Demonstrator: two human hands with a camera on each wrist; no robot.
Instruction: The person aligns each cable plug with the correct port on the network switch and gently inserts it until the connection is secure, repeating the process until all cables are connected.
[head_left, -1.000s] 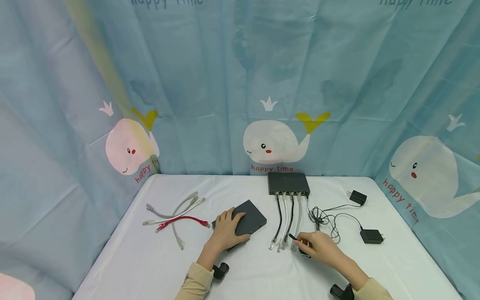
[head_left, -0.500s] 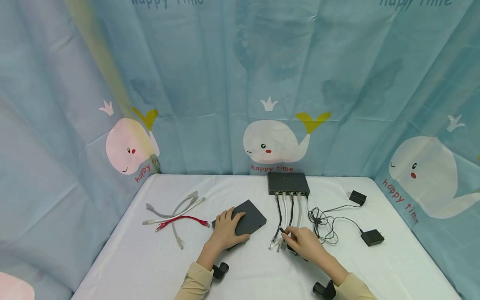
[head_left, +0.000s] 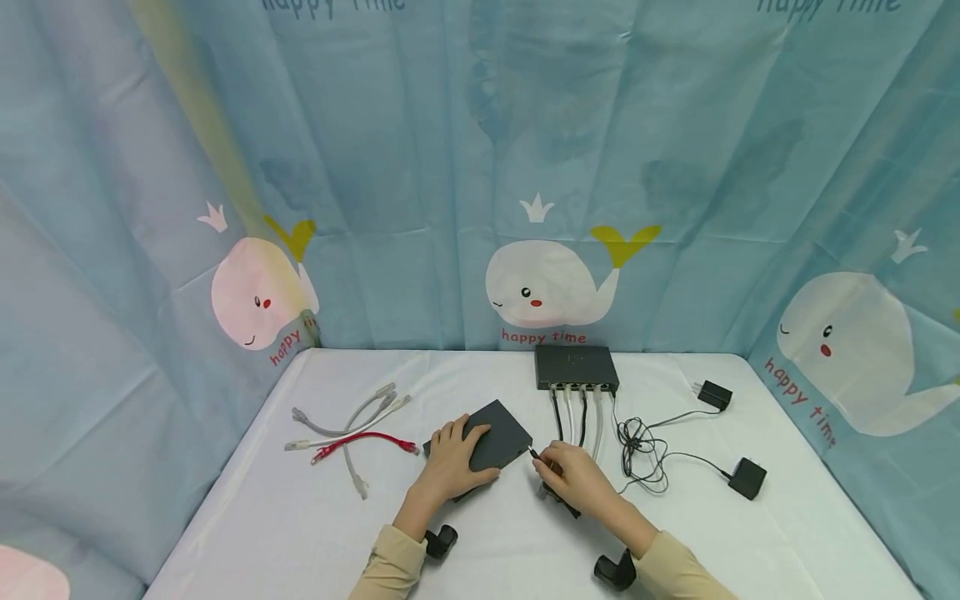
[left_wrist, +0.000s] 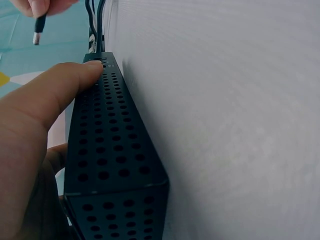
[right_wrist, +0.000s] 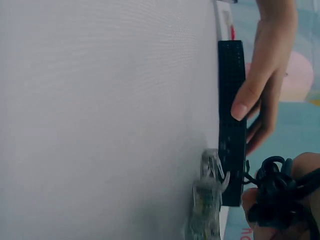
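Note:
A black network switch [head_left: 504, 435] with rows of vent holes lies on the white table, turned at an angle. My left hand [head_left: 452, 458] grips it, the thumb pressing the perforated side [left_wrist: 112, 130] and the fingers over the top. Just off the switch's right corner, my right hand [head_left: 576, 477] pinches a black power cord's barrel plug [left_wrist: 36, 37]; its metal tip points toward the switch. More of that cord is bunched [right_wrist: 277, 195] in the right hand. Clear Ethernet connectors [right_wrist: 206, 200] lie under and beside the right hand, partly hidden in the head view.
A second black switch [head_left: 576, 367] stands at the back with several Ethernet cables [head_left: 584, 412] plugged in. Coiled cords [head_left: 637, 450] lead to two power adapters, one nearer [head_left: 747, 478] and one farther [head_left: 715, 395]. Loose grey, white and red cables [head_left: 367, 435] lie left.
My right hand has moved left with the barrel plug, up to the switch's corner. The cord has been drawn along and the nearer adapter has turned. The left hand has stayed put.

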